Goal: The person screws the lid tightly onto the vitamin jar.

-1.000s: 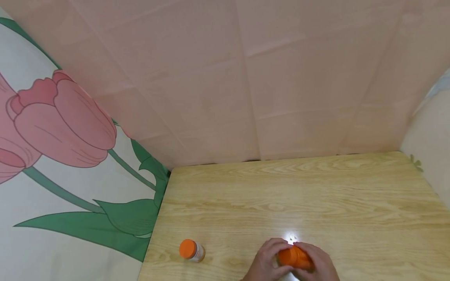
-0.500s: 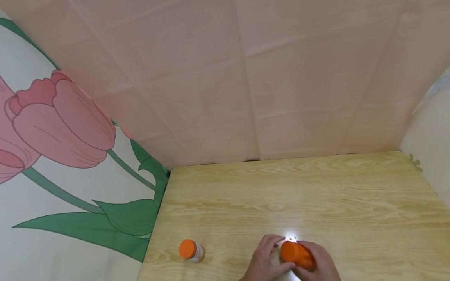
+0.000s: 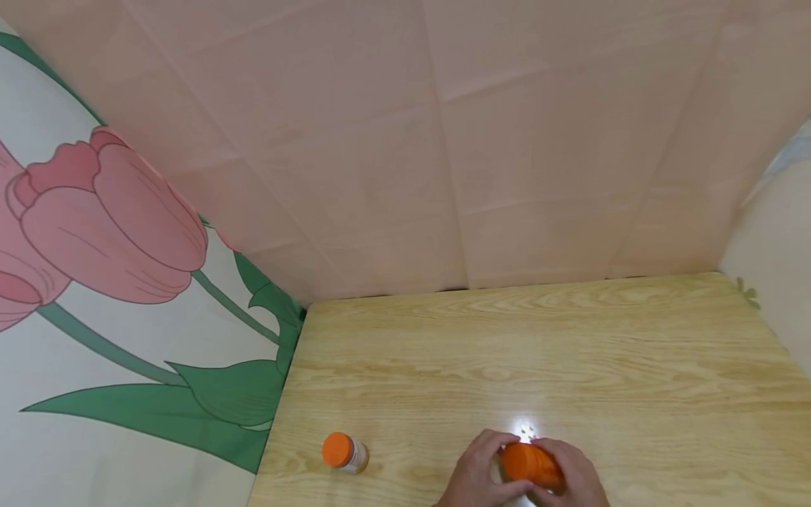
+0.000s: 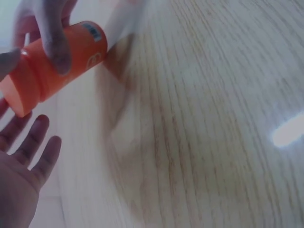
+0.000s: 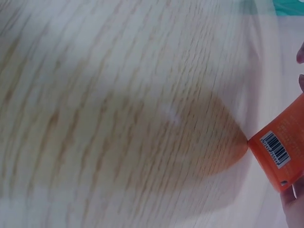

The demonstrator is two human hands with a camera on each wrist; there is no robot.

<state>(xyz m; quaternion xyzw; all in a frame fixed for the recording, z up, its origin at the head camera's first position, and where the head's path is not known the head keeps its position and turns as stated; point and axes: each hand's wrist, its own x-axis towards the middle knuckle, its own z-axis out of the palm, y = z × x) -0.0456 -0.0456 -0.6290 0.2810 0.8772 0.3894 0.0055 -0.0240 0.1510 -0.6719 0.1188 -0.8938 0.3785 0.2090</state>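
Observation:
An orange bottle (image 3: 546, 470) with an orange cap (image 3: 518, 461) is tilted over the table, its cap toward the left. My right hand (image 3: 578, 473) grips the bottle's body. My left hand (image 3: 474, 470) has its thumb and fingers around the cap. In the left wrist view the cap (image 4: 20, 88) lies between the left thumb and fingers, some fingers of the left hand (image 4: 19, 185) spread below it. A barcode shows on the bottle (image 5: 290, 135) in the right wrist view, where only parts of the fingers appear.
A small clear jar (image 3: 358, 458) with an orange lid and a white label stands on the wood-grain table (image 3: 443, 366), left of the hands. A pinkish cloth (image 3: 380, 141) hangs behind the table, and a tulip-patterned cloth (image 3: 209, 373) on the left side.
Half a second ago the left fingers were spread wider, off the cap's far side; now they have closed around it again. The right hand keeps its grip, with the bottle shifted slightly left.

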